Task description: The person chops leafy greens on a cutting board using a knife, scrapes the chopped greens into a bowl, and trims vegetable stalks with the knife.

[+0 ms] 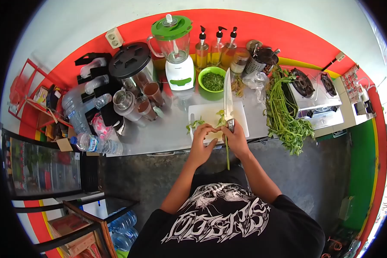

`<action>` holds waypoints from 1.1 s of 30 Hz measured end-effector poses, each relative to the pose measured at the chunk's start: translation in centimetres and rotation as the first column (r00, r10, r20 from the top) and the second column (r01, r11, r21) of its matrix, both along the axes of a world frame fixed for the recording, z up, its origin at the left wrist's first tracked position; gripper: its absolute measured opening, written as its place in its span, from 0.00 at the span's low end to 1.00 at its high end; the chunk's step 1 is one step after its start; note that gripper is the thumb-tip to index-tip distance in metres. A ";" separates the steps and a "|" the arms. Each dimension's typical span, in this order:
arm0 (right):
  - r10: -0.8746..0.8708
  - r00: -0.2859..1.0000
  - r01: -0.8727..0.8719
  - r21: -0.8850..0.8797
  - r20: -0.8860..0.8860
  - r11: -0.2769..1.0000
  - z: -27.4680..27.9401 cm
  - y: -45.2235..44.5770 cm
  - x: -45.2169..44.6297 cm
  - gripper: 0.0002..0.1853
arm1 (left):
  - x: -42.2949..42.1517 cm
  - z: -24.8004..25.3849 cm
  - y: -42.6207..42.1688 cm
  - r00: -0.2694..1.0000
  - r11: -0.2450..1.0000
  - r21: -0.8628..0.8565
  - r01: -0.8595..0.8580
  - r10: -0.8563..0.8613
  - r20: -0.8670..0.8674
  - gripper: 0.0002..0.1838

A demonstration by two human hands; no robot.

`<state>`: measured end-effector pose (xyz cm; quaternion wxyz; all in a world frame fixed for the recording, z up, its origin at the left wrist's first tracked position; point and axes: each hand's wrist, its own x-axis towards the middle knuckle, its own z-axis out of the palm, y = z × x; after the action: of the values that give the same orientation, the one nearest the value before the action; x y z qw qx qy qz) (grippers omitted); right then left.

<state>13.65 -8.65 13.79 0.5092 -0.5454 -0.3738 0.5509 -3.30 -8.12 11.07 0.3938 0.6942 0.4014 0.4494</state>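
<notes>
My right hand (236, 138) is closed around the handle of a large kitchen knife (228, 96), its blade pointing away from me. The same hand also holds a long green stem (228, 157), which hangs down past the board's near edge. My left hand (203, 144) is beside it, fingers bent toward the stem and thumb apart from them. Its fingertips come close to the right hand; any contact there is too small to make out. Beneath both hands lies a white cutting board (241, 112). Leafy green pieces (195, 124) rest on its left side, with more near the blade.
A green bowl of chopped greens (212, 81) stands behind the board, beside a blender (179, 64). Long leafy stalks (284, 112) overhang the counter's front edge at right, next to a gas stove (316, 92). Metal cups (125, 103) and water bottles (96, 144) occupy the left.
</notes>
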 end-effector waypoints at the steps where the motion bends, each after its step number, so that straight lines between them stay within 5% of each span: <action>1: 0.009 1.000 -0.009 -0.001 0.003 1.000 -0.6 0.0 0.2 0.06 | 0.0 -0.4 0.2 0.999 0.996 -0.075 -0.040 0.042 0.027 0.19; 3: -0.011 0.994 -0.003 0.124 0.112 0.992 -1.1 -0.4 0.8 0.08 | 0.0 -1.5 0.6 0.995 0.983 -0.158 -0.094 0.097 0.012 0.16; 6: 0.006 0.967 -0.052 0.172 0.256 0.984 -0.9 -0.9 1.2 0.10 | 0.7 -2.0 0.8 0.982 0.873 -0.457 0.168 -0.110 0.151 0.12; 9: 0.004 0.998 -0.013 0.167 0.056 0.986 -0.3 -1.4 0.6 0.12 | 3.2 -3.1 -0.1 0.894 0.794 -0.451 0.408 -0.247 0.374 0.11; 13: -0.014 0.993 0.001 0.108 0.119 0.994 0.0 -2.0 1.3 0.12 | 4.2 -3.2 0.0 0.916 0.804 -0.460 0.378 -0.253 0.312 0.10; 17: -0.071 0.983 0.046 0.152 0.168 0.987 -0.5 -2.9 1.6 0.11 | 4.2 -1.0 0.2 0.956 0.888 -0.357 0.291 -0.284 0.073 0.08; 20: -0.100 0.940 0.037 0.194 0.325 0.980 0.1 -3.2 1.3 0.11 | 4.6 -0.7 -0.4 0.935 0.905 -0.308 0.293 -0.203 0.291 0.09; 29: -0.104 0.971 0.076 0.137 0.215 0.988 -1.1 -4.6 1.7 0.09 | 1.4 -0.4 0.3 0.968 0.937 -0.329 0.114 -0.030 0.249 0.15; 33: -0.054 0.926 -0.013 0.175 0.373 0.985 -0.7 -5.3 1.5 0.14 | 0.5 -0.2 0.4 0.965 0.968 -0.252 -0.003 0.069 0.252 0.12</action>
<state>15.13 -13.90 13.07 0.4794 -0.5983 -0.5054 0.3959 -2.77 -7.76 10.91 0.5188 0.5669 0.4124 0.4893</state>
